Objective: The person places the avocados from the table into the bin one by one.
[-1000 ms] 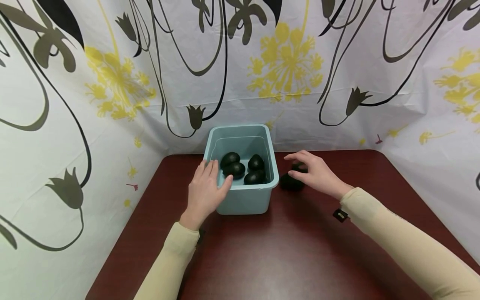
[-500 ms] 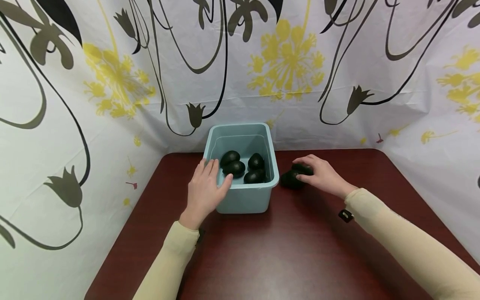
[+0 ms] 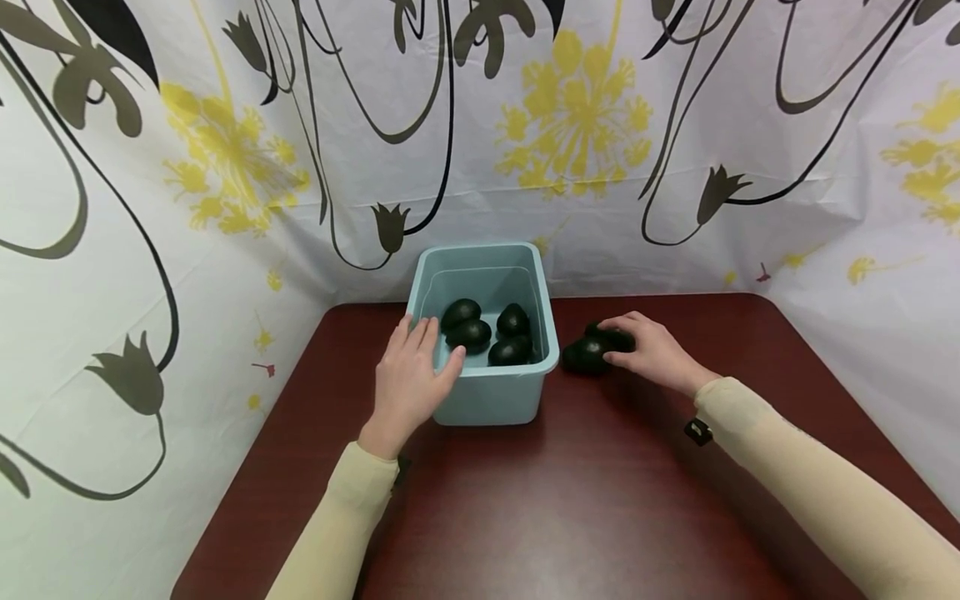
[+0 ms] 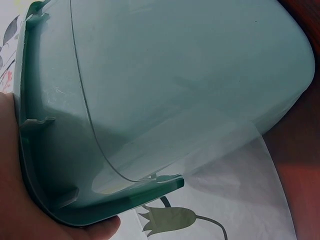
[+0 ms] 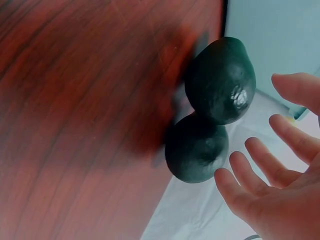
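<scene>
A light blue plastic bin (image 3: 487, 402) stands on the table with several dark green avocados (image 3: 468, 335) lying inside. My left hand (image 3: 408, 387) rests on its near left corner, fingers straight over the rim; the left wrist view shows the bin's wall (image 4: 175, 90) close up. Right of the bin, two avocados touch on the table: one nearer the bin (image 5: 220, 82), the other (image 5: 196, 150) beside it. My right hand (image 3: 651, 354) hovers at this pair, its fingers (image 5: 267, 160) spread and slightly bent. In the right wrist view they do not close round either avocado.
The dark red-brown table (image 3: 525, 517) reaches back to a white curtain (image 3: 600, 242) with yellow and grey flower prints. The bin stands near that back edge. Curtain also hangs along the left and right sides.
My right hand has shifted slightly right and lower, over the farther avocado of the pair, and more of the nearer one shows. The left hand stays on the bin.
</scene>
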Demonstrator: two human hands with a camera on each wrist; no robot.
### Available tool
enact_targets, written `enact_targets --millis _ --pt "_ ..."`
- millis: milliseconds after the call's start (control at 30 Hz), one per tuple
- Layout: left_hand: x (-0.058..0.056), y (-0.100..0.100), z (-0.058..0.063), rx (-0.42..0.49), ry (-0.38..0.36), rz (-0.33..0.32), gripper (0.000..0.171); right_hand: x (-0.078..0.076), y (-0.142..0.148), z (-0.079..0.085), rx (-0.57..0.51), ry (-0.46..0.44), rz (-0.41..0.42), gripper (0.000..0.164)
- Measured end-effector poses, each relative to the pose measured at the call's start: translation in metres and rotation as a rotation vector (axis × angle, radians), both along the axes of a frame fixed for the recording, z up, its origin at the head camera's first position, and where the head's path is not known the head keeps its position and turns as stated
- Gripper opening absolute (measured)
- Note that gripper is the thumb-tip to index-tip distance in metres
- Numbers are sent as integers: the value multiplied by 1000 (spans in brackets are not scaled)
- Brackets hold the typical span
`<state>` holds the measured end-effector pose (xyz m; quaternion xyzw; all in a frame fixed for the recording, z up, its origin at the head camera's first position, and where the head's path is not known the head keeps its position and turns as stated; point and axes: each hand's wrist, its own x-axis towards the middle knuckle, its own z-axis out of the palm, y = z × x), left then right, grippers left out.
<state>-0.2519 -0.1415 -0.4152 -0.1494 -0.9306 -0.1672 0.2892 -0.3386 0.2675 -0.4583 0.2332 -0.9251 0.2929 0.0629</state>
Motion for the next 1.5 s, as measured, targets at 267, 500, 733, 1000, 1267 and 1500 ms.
enact_targets --millis 267,500,733,1000,1267,1500 --pt "0 -1 0 9 10 -3 68 -3 -2 -4 9 -26 15 53" --pt "-1 -1 0 10 9 -8 69 -5 -6 -7 5 -53 49 54" --pt "-2 -1 -1 10 19 -8 68 -8 -10 -9 14 -46 64 52" --pt "-3 -2 -2 4 30 -10 68 -13 -13 -18 34 -65 66 57" --pt "-3 -2 -2 0 36 -11 68 -13 -17 -24 33 -89 62 61" --pt "-4 -2 -3 -3 38 -10 68 -12 -18 -27 25 -110 59 66"
